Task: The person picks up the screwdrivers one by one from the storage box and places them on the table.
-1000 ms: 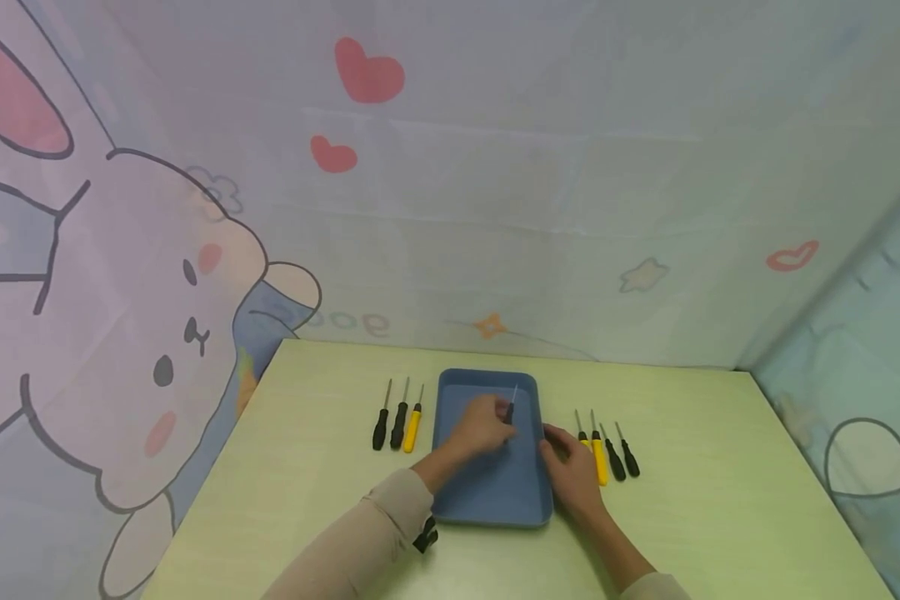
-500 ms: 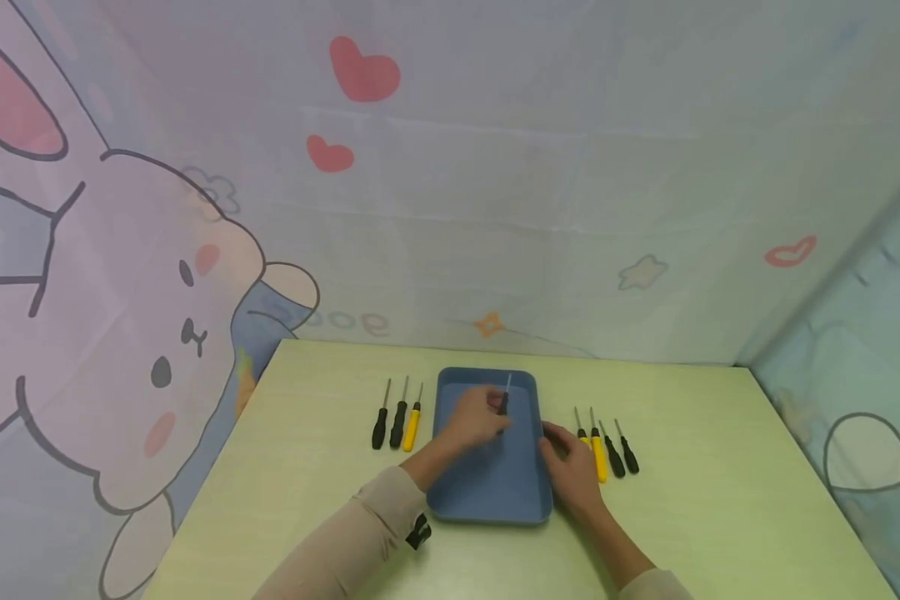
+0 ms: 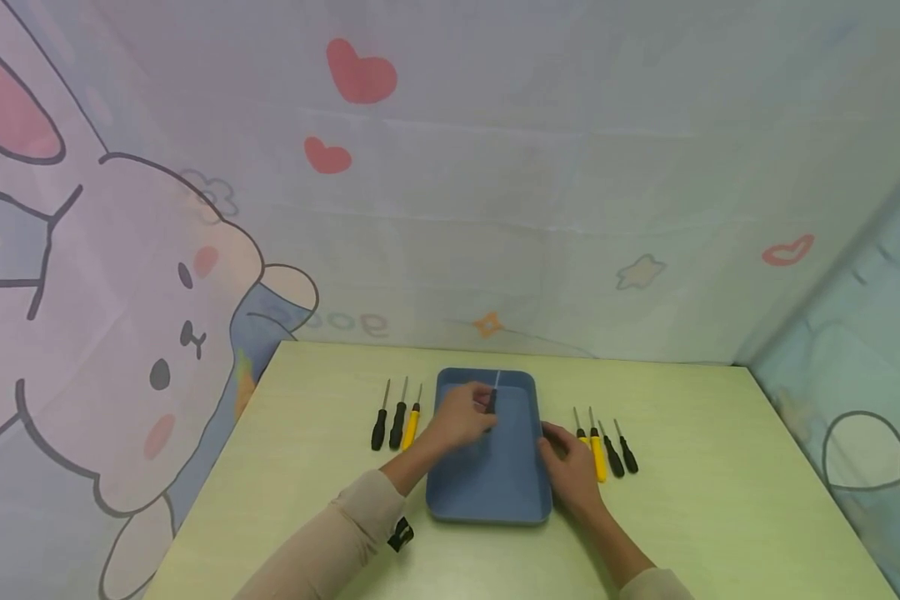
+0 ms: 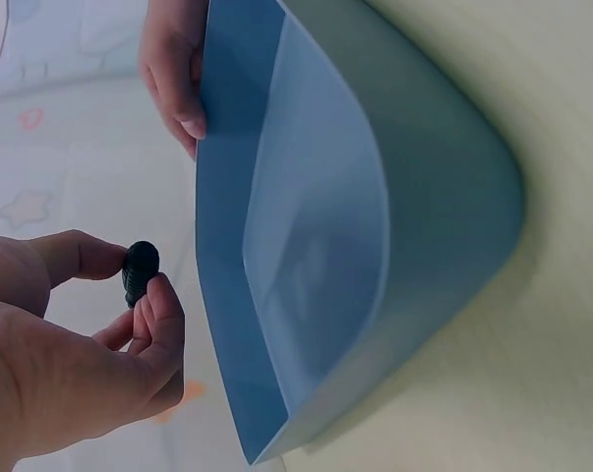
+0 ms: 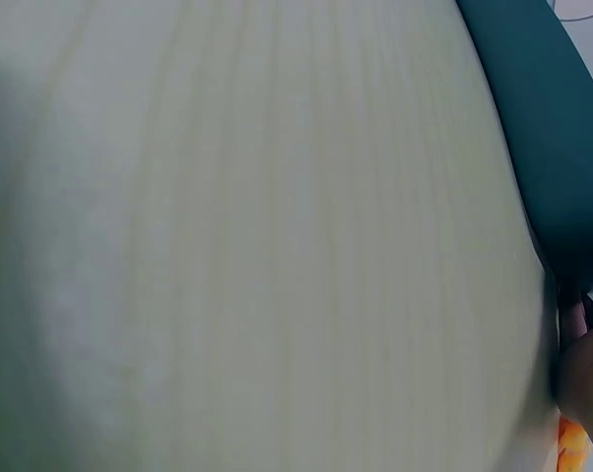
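My left hand point(image 3: 461, 415) is over the blue tray point(image 3: 487, 496), pinching a screwdriver point(image 3: 491, 402) by its black handle. The screwdriver's thin shaft points away, toward the tray's far end. In the left wrist view, the thumb and fingers of the left hand point(image 4: 89, 369) hold the handle point(image 4: 141, 270) end-on, above the tray's rim. Against the tray's right side rests my right hand point(image 3: 570, 471), its thumb and fingertips touching the wall near the rim. Only a small part of the right hand point(image 5: 583, 379) shows in the right wrist view, beside the tray point(image 5: 557, 147).
Left of the tray lie two black screwdrivers point(image 3: 378, 429) and a yellow one point(image 3: 412, 427). To the right, yellow screwdrivers point(image 3: 597, 458) and black screwdrivers point(image 3: 613, 458) lie side by side, partly behind the right hand. A printed cloth point(image 3: 457, 208) hangs behind the table point(image 3: 720, 500).
My left hand has moved a little to the left over the tray, carrying the screwdriver with it. The right hand has stayed at the tray's side.
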A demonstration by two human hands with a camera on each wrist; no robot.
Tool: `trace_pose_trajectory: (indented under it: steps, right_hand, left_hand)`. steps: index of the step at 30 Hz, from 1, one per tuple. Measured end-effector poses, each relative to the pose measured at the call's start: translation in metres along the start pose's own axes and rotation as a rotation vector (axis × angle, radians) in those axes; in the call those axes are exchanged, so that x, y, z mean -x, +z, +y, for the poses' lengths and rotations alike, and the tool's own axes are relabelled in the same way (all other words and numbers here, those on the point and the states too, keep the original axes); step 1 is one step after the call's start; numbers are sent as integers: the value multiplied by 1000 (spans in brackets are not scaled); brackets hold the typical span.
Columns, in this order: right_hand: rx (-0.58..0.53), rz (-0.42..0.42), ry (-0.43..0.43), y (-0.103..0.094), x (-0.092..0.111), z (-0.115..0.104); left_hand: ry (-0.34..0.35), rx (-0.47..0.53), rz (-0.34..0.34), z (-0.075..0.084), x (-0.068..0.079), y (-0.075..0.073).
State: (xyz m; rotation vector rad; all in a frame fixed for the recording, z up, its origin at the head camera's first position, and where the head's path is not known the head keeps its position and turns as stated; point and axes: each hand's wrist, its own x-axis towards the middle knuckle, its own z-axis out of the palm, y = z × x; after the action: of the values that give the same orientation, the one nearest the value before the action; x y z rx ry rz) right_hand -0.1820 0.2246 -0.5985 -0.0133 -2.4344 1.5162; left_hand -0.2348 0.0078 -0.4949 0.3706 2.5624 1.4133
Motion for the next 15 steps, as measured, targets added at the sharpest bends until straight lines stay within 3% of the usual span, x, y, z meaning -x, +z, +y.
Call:
trace_pose_trajectory:
  steps: [15]
  right_hand:
    - [-6,-10,37,0,-1,3]
  left_hand:
    - [16,-32,10,-2,9,-16]
